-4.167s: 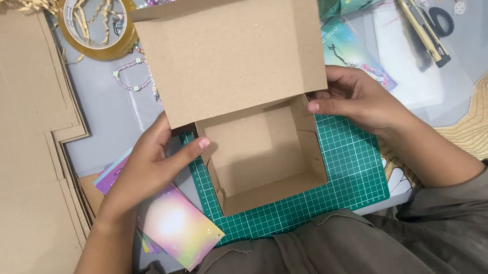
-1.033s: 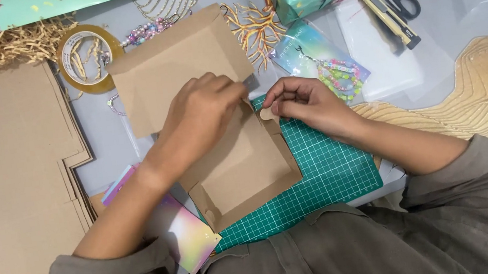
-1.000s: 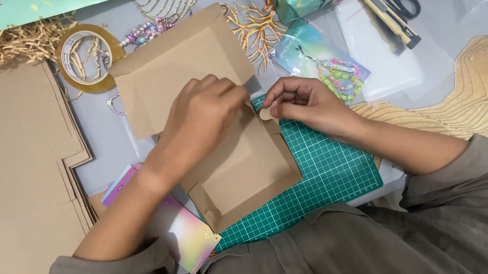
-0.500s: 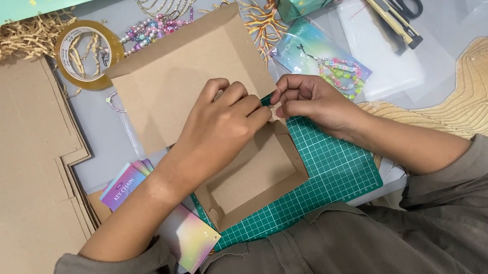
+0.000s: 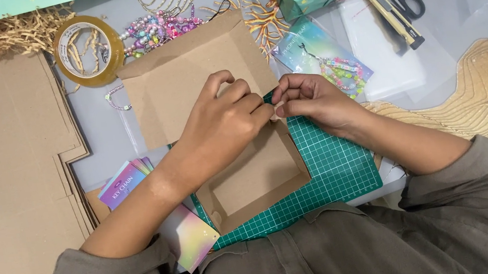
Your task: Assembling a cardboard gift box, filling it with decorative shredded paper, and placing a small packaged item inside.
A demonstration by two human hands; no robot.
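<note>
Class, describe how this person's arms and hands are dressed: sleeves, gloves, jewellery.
Both hands, left hand and right hand, are bare: no gloves, rings or watch visible. Loose grey-brown sleeves, matching the shirt, are pushed up near the elbows, leaving the forearms uncovered.

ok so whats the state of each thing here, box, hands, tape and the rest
cardboard box: open, empty, lid flap folded back
left hand: fingers curled on the box's far right corner
right hand: pinching that same corner
cutting mat: flat under the box
tape roll: lying flat
flat cardboard sheets: stacked, unfolded
scissors: closed
</note>
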